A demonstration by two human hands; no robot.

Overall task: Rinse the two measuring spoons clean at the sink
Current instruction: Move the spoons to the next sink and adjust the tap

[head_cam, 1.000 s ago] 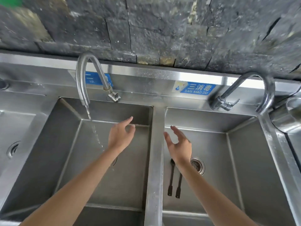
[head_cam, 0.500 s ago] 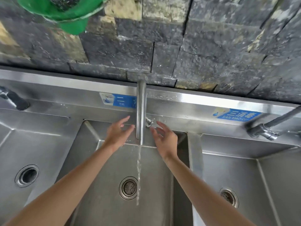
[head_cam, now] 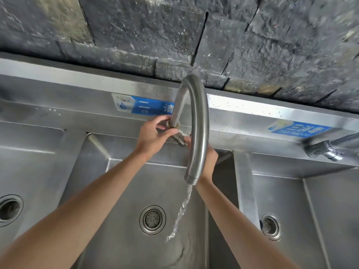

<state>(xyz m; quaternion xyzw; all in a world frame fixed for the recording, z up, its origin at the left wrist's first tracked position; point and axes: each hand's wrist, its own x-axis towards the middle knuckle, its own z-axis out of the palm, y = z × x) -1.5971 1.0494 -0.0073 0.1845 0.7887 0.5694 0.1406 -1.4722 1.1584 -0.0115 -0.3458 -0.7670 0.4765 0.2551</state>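
Faucet (head_cam: 196,123) arches over the middle basin (head_cam: 120,191), drain (head_cam: 152,219) below, basins either side

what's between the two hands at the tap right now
In the head view, the tap's base and valve handle sit between the left hand and right hand, with the curved spout arching in front of the right one.

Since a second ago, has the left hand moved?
Yes. The left hand has gone from open above the basin up to the faucet base, fingers now closed around it.
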